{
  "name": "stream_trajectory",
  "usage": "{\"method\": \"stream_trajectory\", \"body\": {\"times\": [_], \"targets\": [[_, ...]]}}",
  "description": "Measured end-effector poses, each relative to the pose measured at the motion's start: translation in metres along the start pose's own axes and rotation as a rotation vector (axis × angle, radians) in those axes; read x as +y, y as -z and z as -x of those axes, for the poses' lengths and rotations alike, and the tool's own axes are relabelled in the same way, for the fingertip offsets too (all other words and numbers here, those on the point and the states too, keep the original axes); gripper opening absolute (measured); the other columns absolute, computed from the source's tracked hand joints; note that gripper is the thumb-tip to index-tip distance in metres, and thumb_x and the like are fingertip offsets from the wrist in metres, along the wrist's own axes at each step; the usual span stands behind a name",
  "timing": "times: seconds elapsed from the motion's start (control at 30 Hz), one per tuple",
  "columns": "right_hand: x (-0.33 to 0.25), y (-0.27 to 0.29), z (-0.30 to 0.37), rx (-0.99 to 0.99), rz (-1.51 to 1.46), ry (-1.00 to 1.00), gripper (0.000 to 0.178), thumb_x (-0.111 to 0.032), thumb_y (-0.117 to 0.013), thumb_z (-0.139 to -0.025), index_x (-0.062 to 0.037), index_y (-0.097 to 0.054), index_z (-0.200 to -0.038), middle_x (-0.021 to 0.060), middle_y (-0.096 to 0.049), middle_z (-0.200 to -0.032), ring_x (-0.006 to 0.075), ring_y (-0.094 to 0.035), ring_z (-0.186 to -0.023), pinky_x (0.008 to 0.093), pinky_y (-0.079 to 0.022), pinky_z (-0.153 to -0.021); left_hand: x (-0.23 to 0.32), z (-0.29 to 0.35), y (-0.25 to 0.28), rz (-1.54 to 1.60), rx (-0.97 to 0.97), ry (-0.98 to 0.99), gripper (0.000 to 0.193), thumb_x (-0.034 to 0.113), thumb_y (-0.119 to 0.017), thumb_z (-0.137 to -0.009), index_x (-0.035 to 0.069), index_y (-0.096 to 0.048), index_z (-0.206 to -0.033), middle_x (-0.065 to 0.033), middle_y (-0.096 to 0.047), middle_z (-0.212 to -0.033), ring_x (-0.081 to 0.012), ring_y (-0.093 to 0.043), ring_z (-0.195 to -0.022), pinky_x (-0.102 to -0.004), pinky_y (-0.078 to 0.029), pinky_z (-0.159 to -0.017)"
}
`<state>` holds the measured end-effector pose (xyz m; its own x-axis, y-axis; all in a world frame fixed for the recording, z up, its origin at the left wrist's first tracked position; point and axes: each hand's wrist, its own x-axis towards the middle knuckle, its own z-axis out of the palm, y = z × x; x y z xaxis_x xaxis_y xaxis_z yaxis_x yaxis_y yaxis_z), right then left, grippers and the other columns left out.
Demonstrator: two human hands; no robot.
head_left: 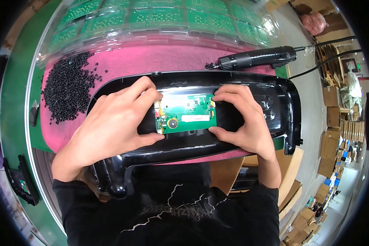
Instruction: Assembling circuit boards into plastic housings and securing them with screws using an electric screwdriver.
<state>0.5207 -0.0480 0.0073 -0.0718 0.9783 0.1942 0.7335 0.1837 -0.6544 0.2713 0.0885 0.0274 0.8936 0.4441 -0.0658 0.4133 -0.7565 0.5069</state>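
The left hand [110, 123] and right hand [244, 121] pinch a green board [184, 114] by its two ends, fingers closed on its edges, pressing it into the middle of a black shell [192, 145] lying on a pink mat [151, 57]. Left of the shell sits a heap of black screws [67, 88]; beyond it lies a screwdriver [258, 57], then clear trays [160, 20] of green boards.

Left hand [112, 123] palm down, fingers spread and curled, right hand [244, 121] opposite, fingertips pinching inward, forearms entering from near edge
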Motion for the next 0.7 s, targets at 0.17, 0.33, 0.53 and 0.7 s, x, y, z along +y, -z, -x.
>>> {"method": "stream_trajectory", "body": {"times": [0.17, 0.33, 0.53, 0.7], "targets": [[-0.004, -0.001, -0.002, 0.015, 0.02, -0.014, 0.052, -0.005, -0.081, -0.06, -0.0026, -0.062, -0.108, 0.0124, -0.059, -0.112, 0.032, -0.056, -0.106, 0.0393, -0.045, -0.093, -0.002, 0.002, 0.003, -0.017, -0.004, -0.004, 0.058, 0.019, -0.084, -0.063, 0.003, -0.056, -0.111, -0.0101, -0.054, -0.109, -0.0324, -0.063, -0.09, -0.0399, -0.051, -0.071], [-0.008, 0.001, 0.001, -0.032, 0.067, -0.07, 0.068, -0.005, -0.083, -0.059, -0.0021, -0.054, -0.121, 0.0149, -0.057, -0.119, 0.0339, -0.055, -0.11, 0.0394, -0.043, -0.097, -0.01, 0.006, -0.002, 0.035, 0.048, -0.142, 0.065, 0.022, -0.084, -0.068, 0.0, -0.051, -0.119, -0.0112, -0.052, -0.113, -0.032, -0.062, -0.095, -0.0406, -0.054, -0.072], [0.0, 0.04, 0.012, 0.317, 0.054, -0.276, 0.075, -0.011, -0.074, -0.076, -0.0058, -0.039, -0.141, 0.0129, -0.056, -0.122, 0.0246, -0.054, -0.113, 0.0371, -0.04, -0.097, -0.036, 0.005, 0.021, 0.125, 0.348, -0.195, 0.024, 0.014, -0.073, -0.081, -0.001, -0.066, -0.098, -0.0134, -0.065, -0.085, -0.0303, -0.064, -0.082, -0.0361, -0.051, -0.07], [0.053, 0.106, -0.004, 0.35, 0.348, -0.502, 0.052, -0.022, -0.061, -0.096, -0.0171, -0.043, -0.145, 0.0058, -0.056, -0.112, 0.0124, -0.051, -0.094, 0.0262, -0.041, -0.083, -0.077, 0.006, 0.033, -0.173, 0.527, 0.094, 0.017, 0.007, -0.072, -0.076, -0.002, -0.068, -0.09, -0.0143, -0.067, -0.086, -0.033, -0.065, -0.081, -0.0398, -0.051, -0.074]]}}
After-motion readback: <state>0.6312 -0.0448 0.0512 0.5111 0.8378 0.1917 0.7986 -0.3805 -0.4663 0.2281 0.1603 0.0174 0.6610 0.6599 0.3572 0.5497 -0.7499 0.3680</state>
